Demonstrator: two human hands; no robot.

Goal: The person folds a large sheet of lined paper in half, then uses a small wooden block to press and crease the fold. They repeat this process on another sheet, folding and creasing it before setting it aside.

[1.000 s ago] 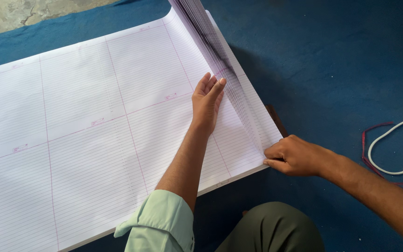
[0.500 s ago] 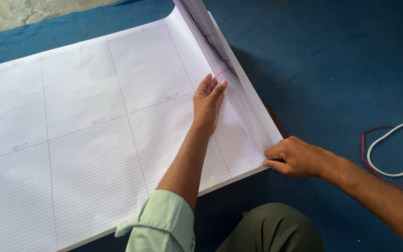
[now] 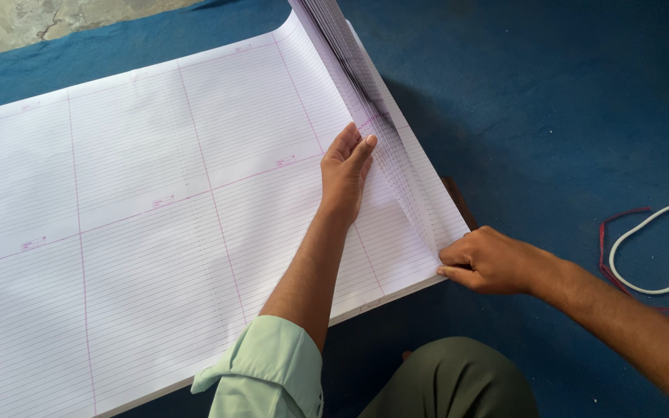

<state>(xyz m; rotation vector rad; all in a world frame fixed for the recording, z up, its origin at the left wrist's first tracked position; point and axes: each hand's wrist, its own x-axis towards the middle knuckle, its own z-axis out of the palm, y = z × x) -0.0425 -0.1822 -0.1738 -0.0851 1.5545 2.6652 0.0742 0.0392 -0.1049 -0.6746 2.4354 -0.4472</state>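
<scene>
— Where did we have the big ruled sheets (image 3: pixel 156 209)?

— Spread on the blue mat (image 3: pixel 551 101), with the fanned sheet edges (image 3: pixel 373 116) running along the stack's right side. Our left hand (image 3: pixel 348 174) lay flat on top of the stack, fingers straight and close together, holding nothing, just left of that fan.

— And the right hand (image 3: pixel 489 259)?

— At the stack's near right corner, fingers curled narrow and pinching the sheet edges there. A white cord (image 3: pixel 652 255) and a red band (image 3: pixel 621 220) lay well to the right of the stack.

— How did we judge it best done?

— Keep the left palm pressing evenly so the stack could not slide, and grip only the edges, lightly, to avoid creasing them.
</scene>
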